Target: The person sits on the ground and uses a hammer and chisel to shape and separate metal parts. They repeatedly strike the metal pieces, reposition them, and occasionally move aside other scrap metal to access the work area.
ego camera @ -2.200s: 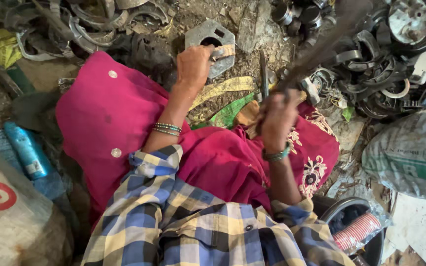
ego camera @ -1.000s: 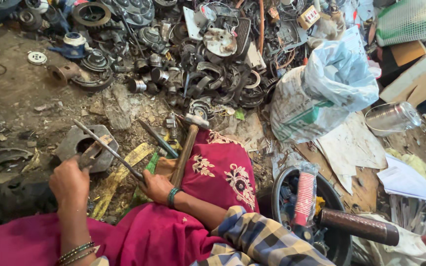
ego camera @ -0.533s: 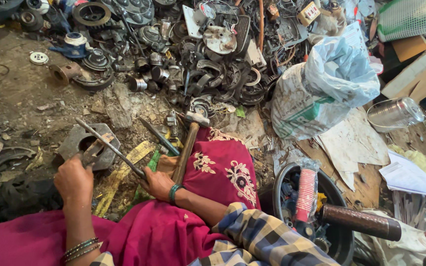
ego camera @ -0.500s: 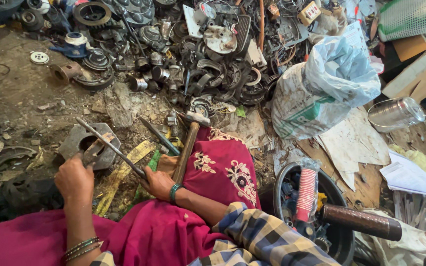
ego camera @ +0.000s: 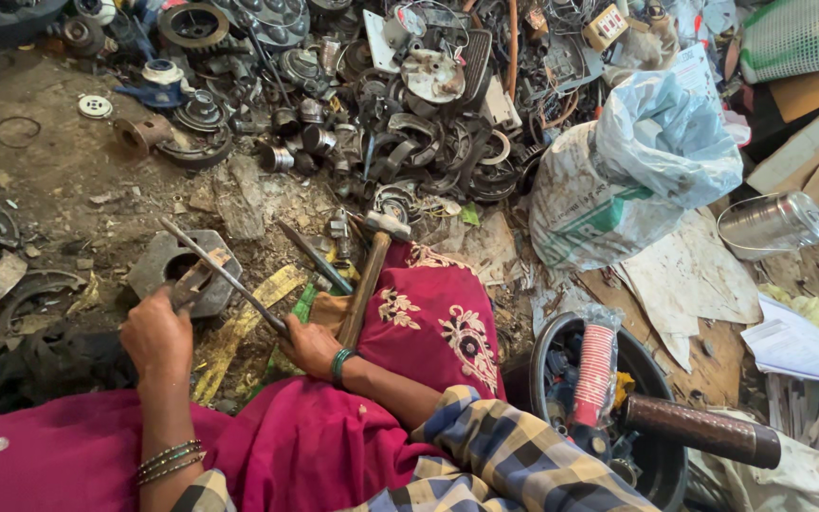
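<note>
Two hands, left [ego camera: 155,334] clamped on a metal part [ego camera: 191,284], right [ego camera: 310,343] around a thin rod [ego camera: 225,275] (hammer [ego camera: 367,280] alongside).

White printed sack [ego camera: 618,180] right of scrap

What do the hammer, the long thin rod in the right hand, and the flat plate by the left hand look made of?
Hammer: pale wooden handle, dull grey steel head. Long thin rod in right hand: bare grey metal, likely steel. Flat grey plate by left hand: probably cast metal, matte, grimy.
</note>
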